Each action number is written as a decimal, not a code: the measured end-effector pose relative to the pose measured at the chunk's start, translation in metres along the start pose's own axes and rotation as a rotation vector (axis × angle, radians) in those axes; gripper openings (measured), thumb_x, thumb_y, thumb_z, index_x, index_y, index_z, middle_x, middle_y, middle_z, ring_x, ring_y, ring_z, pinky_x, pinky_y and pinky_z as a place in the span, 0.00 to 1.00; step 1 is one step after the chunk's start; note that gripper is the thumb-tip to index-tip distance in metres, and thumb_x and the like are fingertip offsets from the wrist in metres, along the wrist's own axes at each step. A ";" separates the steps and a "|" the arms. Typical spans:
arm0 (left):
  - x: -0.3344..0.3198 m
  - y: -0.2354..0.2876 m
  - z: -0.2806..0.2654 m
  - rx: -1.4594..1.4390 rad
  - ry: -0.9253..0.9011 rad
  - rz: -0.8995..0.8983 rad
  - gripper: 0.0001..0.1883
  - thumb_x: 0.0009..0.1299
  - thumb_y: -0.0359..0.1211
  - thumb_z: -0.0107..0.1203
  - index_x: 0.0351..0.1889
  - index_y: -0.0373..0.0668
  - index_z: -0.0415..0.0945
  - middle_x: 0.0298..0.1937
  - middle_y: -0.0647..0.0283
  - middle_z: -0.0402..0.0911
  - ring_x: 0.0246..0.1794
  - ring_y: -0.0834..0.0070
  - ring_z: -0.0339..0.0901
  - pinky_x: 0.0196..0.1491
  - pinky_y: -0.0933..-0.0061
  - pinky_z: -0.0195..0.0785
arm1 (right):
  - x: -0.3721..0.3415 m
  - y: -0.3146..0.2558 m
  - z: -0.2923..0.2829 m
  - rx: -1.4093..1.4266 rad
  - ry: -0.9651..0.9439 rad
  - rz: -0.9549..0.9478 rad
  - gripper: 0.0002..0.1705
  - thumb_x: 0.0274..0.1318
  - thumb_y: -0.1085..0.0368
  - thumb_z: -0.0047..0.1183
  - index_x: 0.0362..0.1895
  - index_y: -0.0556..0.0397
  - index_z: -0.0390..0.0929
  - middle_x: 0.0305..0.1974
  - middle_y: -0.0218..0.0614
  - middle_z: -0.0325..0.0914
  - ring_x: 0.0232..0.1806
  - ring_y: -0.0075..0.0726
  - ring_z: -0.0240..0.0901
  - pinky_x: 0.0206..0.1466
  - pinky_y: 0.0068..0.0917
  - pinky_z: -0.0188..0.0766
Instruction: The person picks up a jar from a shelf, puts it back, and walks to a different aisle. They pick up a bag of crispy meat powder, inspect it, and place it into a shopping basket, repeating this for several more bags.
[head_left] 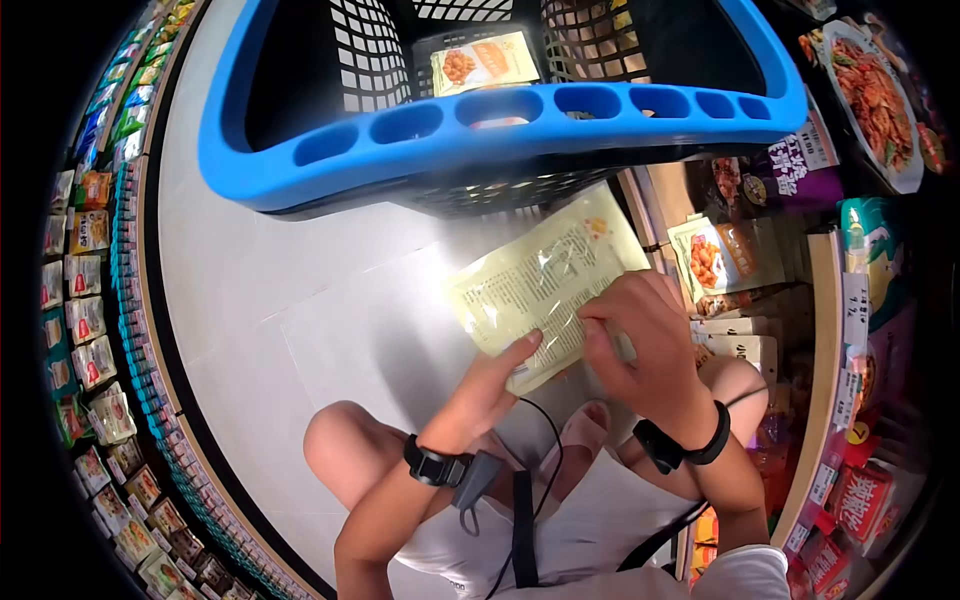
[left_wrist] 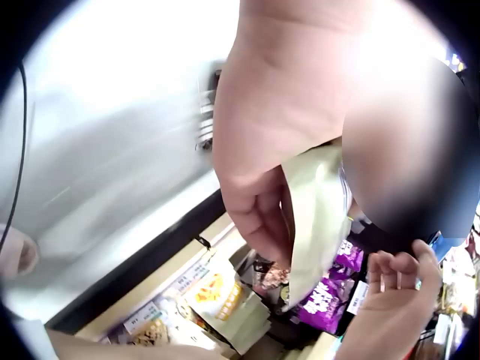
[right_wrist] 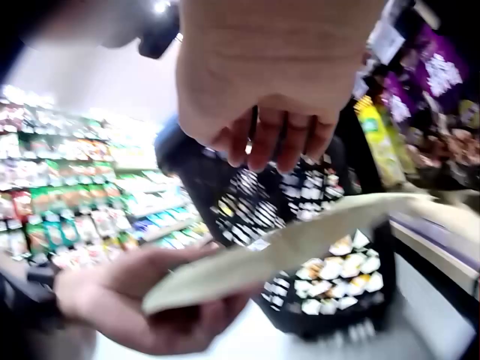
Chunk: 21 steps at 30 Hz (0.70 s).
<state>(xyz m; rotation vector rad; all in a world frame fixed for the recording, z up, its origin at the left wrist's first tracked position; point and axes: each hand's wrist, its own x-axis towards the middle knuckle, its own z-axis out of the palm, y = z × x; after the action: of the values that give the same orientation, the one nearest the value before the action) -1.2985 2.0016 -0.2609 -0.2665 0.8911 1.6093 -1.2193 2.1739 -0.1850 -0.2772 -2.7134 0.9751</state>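
A pale yellow flat packet (head_left: 540,275), printed side up with dense small text, lies tilted below the blue-rimmed basket in the head view. My left hand (head_left: 485,395) holds its near left corner, thumb on top and fingers underneath. The left wrist view shows the fingers of the left hand (left_wrist: 277,135) behind the packet (left_wrist: 319,217). Over the packet's right side hovers my right hand (head_left: 645,345), its fingers loosely bent. A gap shows between the right hand (right_wrist: 262,90) and the packet (right_wrist: 277,251) in the right wrist view.
A black mesh basket with a blue rim (head_left: 480,125) stands ahead, holding a yellow packet (head_left: 485,62). Shelves with similar packets (head_left: 725,258) and purple bags (head_left: 800,165) run close along the right. Another shelf of packets (head_left: 90,318) stands at the far left.
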 end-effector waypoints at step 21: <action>-0.063 -0.129 0.122 -0.053 0.383 -0.065 0.38 0.76 0.59 0.24 0.71 0.36 0.47 0.67 0.53 0.61 0.64 0.64 0.63 0.66 0.65 0.58 | -0.145 -0.030 0.018 1.251 0.756 1.337 0.28 0.66 0.53 0.49 0.57 0.65 0.66 0.47 0.40 0.75 0.45 0.30 0.74 0.47 0.26 0.73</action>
<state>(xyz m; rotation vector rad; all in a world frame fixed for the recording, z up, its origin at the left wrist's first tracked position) -1.1277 2.0353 -0.1902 -0.6507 1.1169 1.5484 -1.0891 2.1028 -0.2030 -1.7069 -0.6639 1.9666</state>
